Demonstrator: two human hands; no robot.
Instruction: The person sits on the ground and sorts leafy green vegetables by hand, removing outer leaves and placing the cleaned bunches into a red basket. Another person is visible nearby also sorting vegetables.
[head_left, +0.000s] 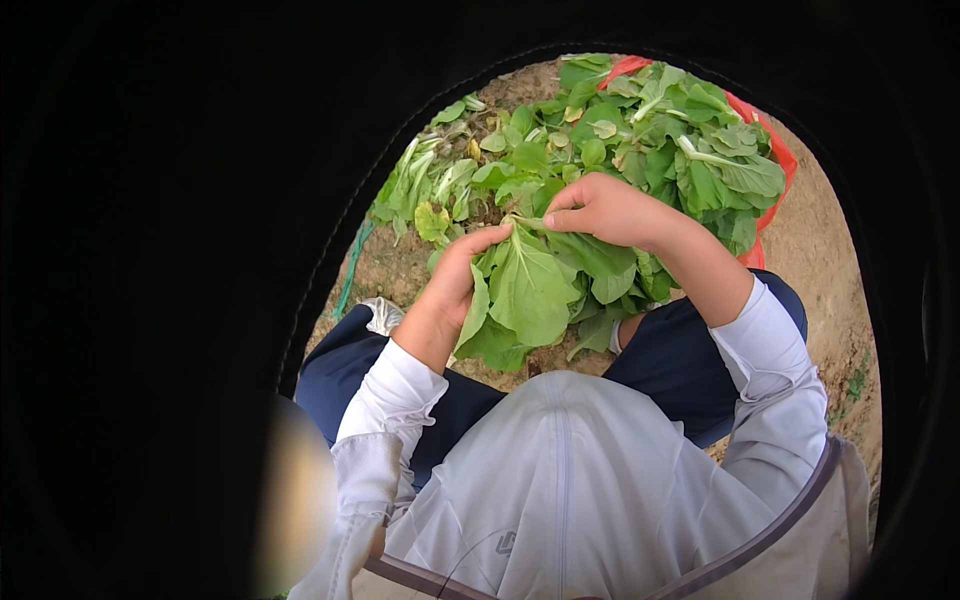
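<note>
My left hand (457, 274) grips a leafy green plant (531, 289) near its root end, with the broad leaves hanging down towards me. My right hand (600, 211) pinches the stalk of one leaf close to that same end, between thumb and forefinger. Just beyond both hands lie loose green leaves (529, 157), some of them yellowed. A thick heap of leafy greens (724, 169) with pale stalks rests at the upper right on a red plastic sheet or bag (780, 154).
More greens with whitish stalks (412, 172) lie at the upper left, near a green strap or string (352, 262). Brown soil (814, 247) surrounds the heap. My bent knees in dark trousers (679, 360) flank the held plant. Dark fabric frames the view.
</note>
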